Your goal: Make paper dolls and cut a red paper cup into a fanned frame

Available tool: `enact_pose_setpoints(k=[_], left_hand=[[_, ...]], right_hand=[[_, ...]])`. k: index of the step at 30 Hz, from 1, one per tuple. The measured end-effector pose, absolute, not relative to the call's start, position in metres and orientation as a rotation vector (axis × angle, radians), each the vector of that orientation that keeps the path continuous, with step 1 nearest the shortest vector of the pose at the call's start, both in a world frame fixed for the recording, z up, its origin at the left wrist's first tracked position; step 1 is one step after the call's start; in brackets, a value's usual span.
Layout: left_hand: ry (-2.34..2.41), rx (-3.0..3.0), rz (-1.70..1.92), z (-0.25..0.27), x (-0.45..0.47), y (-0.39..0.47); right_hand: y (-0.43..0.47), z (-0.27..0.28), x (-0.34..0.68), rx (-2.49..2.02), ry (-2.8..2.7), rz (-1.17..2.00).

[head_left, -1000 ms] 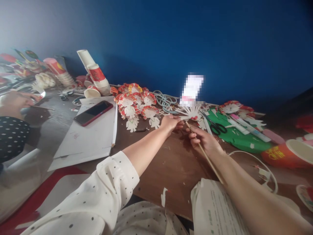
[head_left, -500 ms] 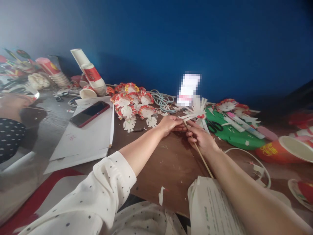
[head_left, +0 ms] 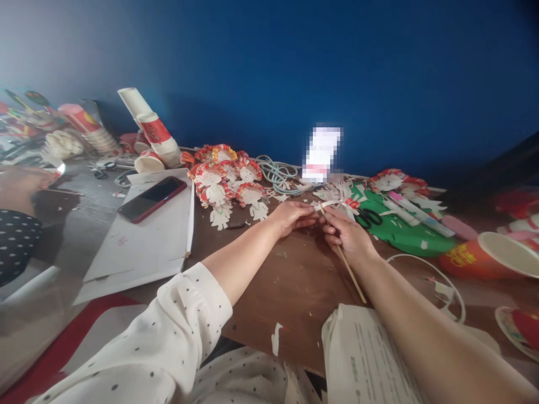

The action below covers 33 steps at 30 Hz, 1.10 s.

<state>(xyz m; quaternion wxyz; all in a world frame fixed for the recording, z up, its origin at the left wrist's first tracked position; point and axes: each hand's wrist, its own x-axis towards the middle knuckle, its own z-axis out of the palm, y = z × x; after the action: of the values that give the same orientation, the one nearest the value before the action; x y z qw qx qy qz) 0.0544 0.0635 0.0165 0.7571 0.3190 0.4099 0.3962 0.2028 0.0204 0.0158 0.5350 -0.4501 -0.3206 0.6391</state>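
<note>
Above the brown table my left hand [head_left: 295, 217] and my right hand [head_left: 347, 231] meet with fingers closed. A thin wooden stick [head_left: 352, 275] runs through my right hand and slants down towards me. At its upper end is a white paper strip [head_left: 334, 203] with a red patch, pinched by my left fingertips. Whether the strip is fixed to the stick I cannot tell. Just beyond my right hand, black-handled scissors [head_left: 370, 217] lie on a green sheet [head_left: 421, 238]. Left of my left hand are several paper cut-out figures [head_left: 219, 179] with red frilled edges.
A dark phone [head_left: 152, 199] rests on white sheets [head_left: 138, 252] at left. Stacked paper cups [head_left: 158, 134] lean behind them. An orange cup [head_left: 467, 258] lies at right, near a white cable [head_left: 457, 294]. A lit, blurred screen [head_left: 322, 154] stands by the blue wall. Another person's hand [head_left: 25, 182] is far left.
The white paper piece at the stick's top has tipped down and to the right; its fanned strips no longer stand upright. My hands have stayed nearly in place.
</note>
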Motion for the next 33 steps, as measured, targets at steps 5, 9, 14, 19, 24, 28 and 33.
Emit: enact_pose_setpoints(k=[5, 9, 14, 19, 24, 28, 33], left_hand=[[0.914, 0.724, 0.9, 0.0168, 0.056, 0.0624], [0.929, 0.739, 0.901, 0.0174, 0.0564, 0.0627], [0.904, 0.742, 0.906, 0.0152, 0.0563, 0.064], [0.895, 0.75, 0.915, 0.0147, 0.0573, 0.0631], [0.901, 0.738, 0.926, 0.0163, 0.058, 0.062], [0.901, 0.742, 0.917, 0.0166, 0.0578, 0.0612], [0.903, 0.726, 0.908, 0.0156, 0.0582, 0.0613]], right_hand=[[0.0183, 0.0153, 0.201, -1.137, -0.808, 1.433], [0.0176, 0.0145, 0.1992, -1.184, -0.864, 1.383], [0.0163, 0.0162, 0.1966, -1.236, -0.867, 1.315], [0.016, 0.0171, 0.1968, -1.246, -0.895, 1.297], [0.0163, 0.0164, 0.1977, -1.233, -0.915, 1.307], [0.0154, 0.0159, 0.1969, -1.222, -0.911, 1.318], [0.0145, 0.0143, 0.1965, -1.245, -0.93, 1.287]])
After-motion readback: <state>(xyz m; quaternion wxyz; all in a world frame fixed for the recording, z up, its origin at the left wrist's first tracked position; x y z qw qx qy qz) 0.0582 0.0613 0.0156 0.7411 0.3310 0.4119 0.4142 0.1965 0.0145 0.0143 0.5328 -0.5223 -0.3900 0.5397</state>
